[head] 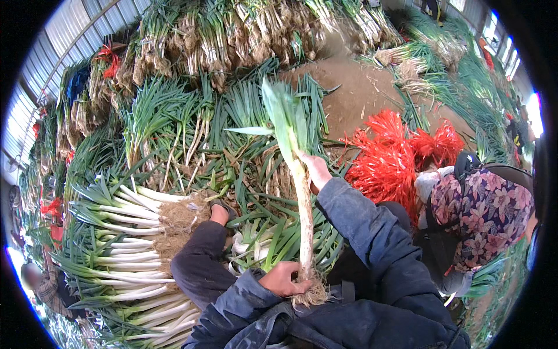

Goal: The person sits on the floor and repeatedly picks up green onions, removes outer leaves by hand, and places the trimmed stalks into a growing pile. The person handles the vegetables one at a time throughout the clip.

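One long leek-like green onion (303, 209) stands nearly upright before me, its stalk brownish and soil-stained, its green leaves at the top. My right hand (317, 170) grips it high, just below the leaves. Low down, my left hand (285, 280) holds the stalk just above the hairy roots (313, 292). Beside my bent left leg lies a row of clean white-stalked onions (135, 253), roots towards me and leaves pointing left. Loose leaves and trimmings (279, 235) lie on the ground between my legs.
Red plastic twine (388, 161) is heaped at the right, near a person in a floral top (484, 213). Bundled onions (261, 30) are stacked along the back. Bare earth (357, 87) shows beyond the twine. Another person (56, 288) is at the far left.
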### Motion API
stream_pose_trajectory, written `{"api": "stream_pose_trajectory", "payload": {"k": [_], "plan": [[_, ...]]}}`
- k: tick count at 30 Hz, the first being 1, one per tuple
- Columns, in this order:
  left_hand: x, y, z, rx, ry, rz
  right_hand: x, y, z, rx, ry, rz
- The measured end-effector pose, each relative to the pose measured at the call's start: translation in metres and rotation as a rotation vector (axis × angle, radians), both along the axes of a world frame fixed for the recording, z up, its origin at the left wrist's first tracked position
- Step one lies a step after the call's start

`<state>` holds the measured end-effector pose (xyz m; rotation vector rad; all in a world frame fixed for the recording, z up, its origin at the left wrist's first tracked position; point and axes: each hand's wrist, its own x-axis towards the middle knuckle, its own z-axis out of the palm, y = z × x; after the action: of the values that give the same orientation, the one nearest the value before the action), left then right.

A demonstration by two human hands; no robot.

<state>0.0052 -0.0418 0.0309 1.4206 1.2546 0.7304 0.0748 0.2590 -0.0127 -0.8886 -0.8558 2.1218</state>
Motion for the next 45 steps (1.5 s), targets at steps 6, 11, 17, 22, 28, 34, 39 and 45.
{"api": "stream_pose_trajectory", "payload": {"k": [6, 11, 17, 22, 28, 34, 39, 45], "plan": [[-0.020, -0.001, -0.064, -0.022, 0.158, 0.029, 0.008, 0.000, 0.043, 0.216, 0.057, -0.165], [-0.017, -0.003, -0.104, 0.021, 0.406, -0.086, 0.026, -0.007, 0.059, 0.253, 0.137, -0.092], [-0.026, -0.005, -0.136, 0.009, 0.445, -0.127, 0.028, -0.024, 0.085, 0.076, 0.244, -0.051], [-0.029, -0.003, -0.137, -0.138, 0.497, -0.126, 0.035, -0.029, 0.091, 0.013, 0.306, 0.017], [-0.032, 0.028, -0.066, -0.161, 0.572, -0.012, 0.036, -0.049, 0.106, 0.030, 0.333, 0.000], [-0.046, 0.108, 0.011, 0.225, 0.022, 0.409, 0.026, -0.062, 0.092, 0.058, 0.333, 0.051], [-0.040, 0.132, 0.014, 0.212, -0.536, 0.555, 0.025, -0.071, 0.084, 0.012, 0.329, 0.075], [-0.044, 0.137, 0.010, 0.251, -0.738, 0.539, 0.026, -0.077, 0.085, 0.085, 0.332, 0.077]]}}
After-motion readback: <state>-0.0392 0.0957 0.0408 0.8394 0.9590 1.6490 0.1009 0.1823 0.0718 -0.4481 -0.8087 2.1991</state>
